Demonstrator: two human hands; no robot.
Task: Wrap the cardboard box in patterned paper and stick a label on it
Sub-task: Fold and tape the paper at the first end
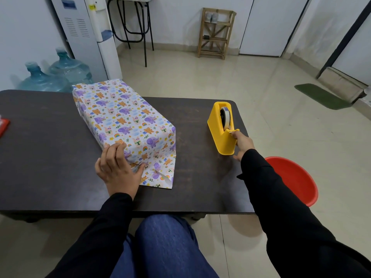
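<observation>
Head view: a long cardboard box wrapped in white paper printed with purple elephants, orange bears and rainbows (pixel 124 117) lies on the dark brown wooden table (pixel 50 157), left of centre, running from the far left towards the near middle. At its near end the paper is not closed: a loose flap (pixel 160 173) spreads flat on the tabletop.

The left hand (pixel 116 165), in a black sleeve, rests on the box's near left corner with its fingers spread over the top edge and the thumb laid against the flap. It presses the paper and grips nothing.

To the right, well apart from the box, a yellow plastic tape dispenser (pixel 218 127) stands near the table's right edge, with a roll of clear tape (pixel 225 115) in it. The right hand (pixel 242 142) touches the dispenser's near cutting end with a fingertip. Whether it pinches tape cannot be told.

A red plastic basin (pixel 293 177) sits on the floor to the right of the table. Two blue water bottles (pixel 52 77) stand beyond the far left.
</observation>
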